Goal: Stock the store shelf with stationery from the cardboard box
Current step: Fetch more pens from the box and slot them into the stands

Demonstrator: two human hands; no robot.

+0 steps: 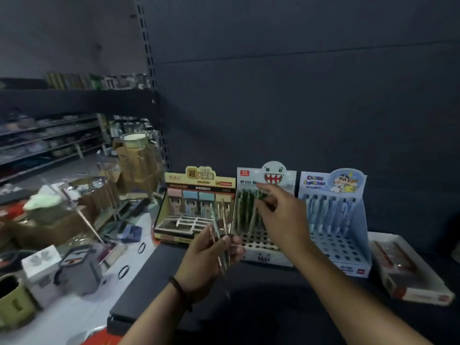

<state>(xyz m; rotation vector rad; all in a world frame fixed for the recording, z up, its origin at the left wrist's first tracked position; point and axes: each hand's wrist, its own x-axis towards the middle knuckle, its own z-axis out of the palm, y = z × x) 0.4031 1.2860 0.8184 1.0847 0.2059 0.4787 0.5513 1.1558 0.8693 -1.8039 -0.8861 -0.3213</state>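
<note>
While the dim light is blurring most of the far left aisle, a person is standing at a dark shelf [249, 290] and working over three display stands. Their left hand [209, 255] is gripping a small bundle of pens [219, 227], fingers closed around the shafts, just in front of the middle stand [263, 212]. Their right hand [281, 215] is reaching into that stand's row of green pens [245, 207]; its fingers are curling at the pen tops, and I cannot tell whether they are pinching one. That hand is hiding part of the stand's header card and holes. Left of it a yellow display box [196, 207] is sitting with pastel items inside; right of it a blue cartoon stand [336, 215] is holding blue pens. At the far right a flat white box [408, 267] is lying, its contents hard to make out. Left of the shelf, cardboard boxes [134, 165] and loose goods are crowding a pale floor, too smeared to name.
</note>
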